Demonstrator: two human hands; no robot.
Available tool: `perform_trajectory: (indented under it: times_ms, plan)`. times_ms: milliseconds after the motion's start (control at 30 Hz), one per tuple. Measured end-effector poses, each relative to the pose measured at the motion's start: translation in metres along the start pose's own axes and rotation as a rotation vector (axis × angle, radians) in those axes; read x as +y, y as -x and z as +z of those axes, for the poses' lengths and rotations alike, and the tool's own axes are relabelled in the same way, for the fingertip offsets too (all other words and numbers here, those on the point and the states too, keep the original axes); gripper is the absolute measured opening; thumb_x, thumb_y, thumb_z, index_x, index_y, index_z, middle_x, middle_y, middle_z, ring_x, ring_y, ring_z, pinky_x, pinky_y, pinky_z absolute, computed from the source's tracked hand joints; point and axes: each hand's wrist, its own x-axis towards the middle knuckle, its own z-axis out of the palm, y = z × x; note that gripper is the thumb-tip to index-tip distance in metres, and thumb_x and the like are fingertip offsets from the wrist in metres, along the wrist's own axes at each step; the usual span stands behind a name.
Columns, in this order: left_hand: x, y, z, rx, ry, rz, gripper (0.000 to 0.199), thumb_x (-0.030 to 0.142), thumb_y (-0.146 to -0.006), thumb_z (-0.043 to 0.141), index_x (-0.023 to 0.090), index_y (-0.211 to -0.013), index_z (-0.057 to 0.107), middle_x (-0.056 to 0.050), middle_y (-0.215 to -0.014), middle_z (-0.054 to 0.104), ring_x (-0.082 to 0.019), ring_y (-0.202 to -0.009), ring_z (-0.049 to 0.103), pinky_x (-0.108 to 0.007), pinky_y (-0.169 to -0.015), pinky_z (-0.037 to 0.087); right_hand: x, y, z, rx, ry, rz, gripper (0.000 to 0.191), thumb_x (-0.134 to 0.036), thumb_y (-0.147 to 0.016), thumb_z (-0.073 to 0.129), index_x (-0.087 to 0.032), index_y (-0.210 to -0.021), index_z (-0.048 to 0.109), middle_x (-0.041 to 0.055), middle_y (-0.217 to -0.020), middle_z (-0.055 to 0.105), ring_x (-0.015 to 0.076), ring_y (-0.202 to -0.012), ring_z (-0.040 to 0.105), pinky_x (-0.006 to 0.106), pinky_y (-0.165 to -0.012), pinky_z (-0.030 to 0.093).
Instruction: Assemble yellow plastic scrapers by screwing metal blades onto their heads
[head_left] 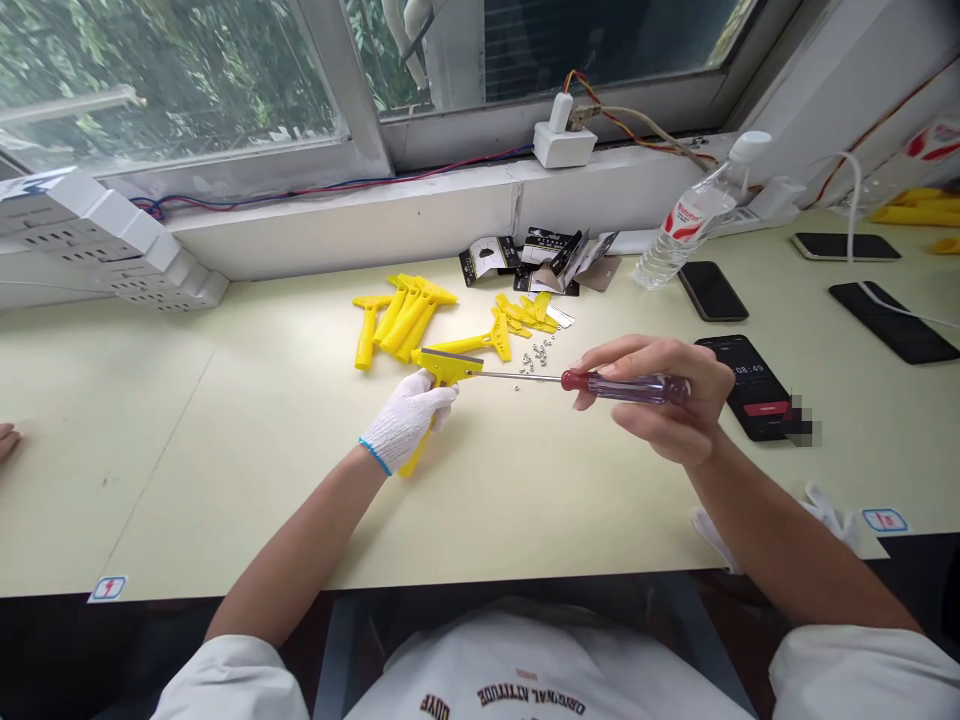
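My left hand, in a white knit glove, is closed round a yellow scraper with a dark blade along its top edge. In my bare right hand is a screwdriver with a clear purplish handle and a red collar. Its thin shaft points left, and the tip meets the right end of the scraper's head. Just beyond lies another yellow scraper. Several yellow scraper handles are heaped behind it. Small silver screws or nuts lie scattered to the right, near small yellow plastic pieces.
Black printed cards lie by the sill. At the right stand a water bottle and several phones, one with a lit screen. A white glove lies under my right forearm. White boxes and another person's hand are at left.
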Motion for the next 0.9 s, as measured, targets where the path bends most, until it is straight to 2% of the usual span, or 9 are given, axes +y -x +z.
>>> perform_trajectory:
  times_ms: [100, 233, 367, 567, 667, 733, 800, 900]
  plan:
    - [-0.008, -0.001, 0.004, -0.100, 0.054, -0.035, 0.020, 0.028, -0.090, 0.071, 0.021, -0.082, 0.053, 0.002, -0.068, 0.051, -0.011, -0.054, 0.044, -0.028, -0.056, 0.041, -0.002, -0.002, -0.003, 0.019, 0.017, 0.023, 0.027, -0.024, -0.097, 0.071, -0.023, -0.122, 0.081, 0.0106, -0.108, 0.080, 0.0230, -0.068, 0.079, 0.037, -0.049, 0.065]
    - [-0.016, 0.000, 0.016, -0.157, 0.213, -0.173, 0.024, 0.028, -0.086, 0.080, 0.020, -0.092, 0.058, 0.003, -0.073, 0.050, -0.009, -0.055, 0.043, -0.025, -0.050, 0.038, -0.005, -0.010, -0.004, -0.044, 0.125, 0.008, 0.031, -0.016, -0.094, 0.076, -0.027, -0.123, 0.076, 0.0063, -0.101, 0.077, 0.0213, -0.071, 0.076, 0.035, -0.054, 0.063]
    - [-0.017, 0.000, 0.021, -0.173, 0.323, -0.246, 0.033, 0.026, -0.081, 0.087, 0.017, -0.100, 0.061, 0.002, -0.084, 0.052, -0.007, -0.059, 0.043, -0.021, -0.048, 0.035, -0.009, -0.030, 0.001, -0.076, 0.293, -0.021, 0.019, -0.020, -0.089, 0.084, -0.028, -0.101, 0.073, 0.0015, -0.085, 0.076, 0.0211, -0.072, 0.072, 0.035, -0.057, 0.056]
    - [-0.017, 0.000, 0.020, -0.179, 0.320, -0.247, 0.032, 0.027, -0.082, 0.088, 0.017, -0.098, 0.063, 0.003, -0.077, 0.050, -0.008, -0.058, 0.040, -0.021, -0.047, 0.035, -0.014, -0.047, 0.007, 0.064, 0.693, -0.065, 0.021, -0.029, -0.091, 0.084, -0.025, -0.083, 0.065, -0.0053, -0.066, 0.069, 0.0111, -0.048, 0.051, 0.030, -0.048, 0.040]
    - [-0.017, 0.000, 0.020, -0.178, 0.322, -0.240, 0.032, 0.026, -0.081, 0.088, 0.016, -0.100, 0.064, 0.003, -0.076, 0.049, -0.008, -0.058, 0.040, -0.021, -0.047, 0.034, -0.021, -0.051, 0.000, -0.077, 0.743, -0.042, 0.020, -0.028, -0.097, 0.074, -0.023, -0.081, 0.062, -0.0055, -0.060, 0.059, 0.0114, -0.049, 0.045, 0.031, -0.050, 0.036]
    - [-0.017, -0.001, 0.021, -0.170, 0.321, -0.238, 0.032, 0.026, -0.080, 0.088, 0.017, -0.099, 0.064, 0.003, -0.076, 0.049, -0.008, -0.058, 0.040, -0.021, -0.047, 0.034, -0.028, -0.057, -0.004, -0.224, 0.689, -0.035, 0.013, -0.021, -0.101, 0.059, -0.022, -0.089, 0.065, -0.0003, -0.075, 0.062, 0.0143, -0.061, 0.053, 0.032, -0.059, 0.042]
    - [-0.018, -0.001, 0.020, -0.169, 0.323, -0.236, 0.033, 0.026, -0.079, 0.089, 0.017, -0.098, 0.064, 0.003, -0.077, 0.048, -0.008, -0.058, 0.042, -0.021, -0.047, 0.035, -0.035, -0.066, -0.007, -0.348, 0.608, -0.038, 0.017, -0.015, -0.103, 0.051, -0.020, -0.098, 0.067, 0.0060, -0.094, 0.063, 0.0178, -0.079, 0.060, 0.034, -0.071, 0.050]
    - [-0.019, 0.000, 0.019, -0.183, 0.337, -0.227, 0.035, 0.027, -0.079, 0.090, 0.017, -0.099, 0.063, 0.003, -0.080, 0.049, -0.008, -0.059, 0.043, -0.022, -0.047, 0.036, -0.043, -0.077, -0.007, -0.468, 0.547, -0.035, 0.016, -0.015, -0.107, 0.054, -0.021, -0.110, 0.069, 0.0074, -0.102, 0.061, 0.0191, -0.089, 0.062, 0.035, -0.077, 0.053]
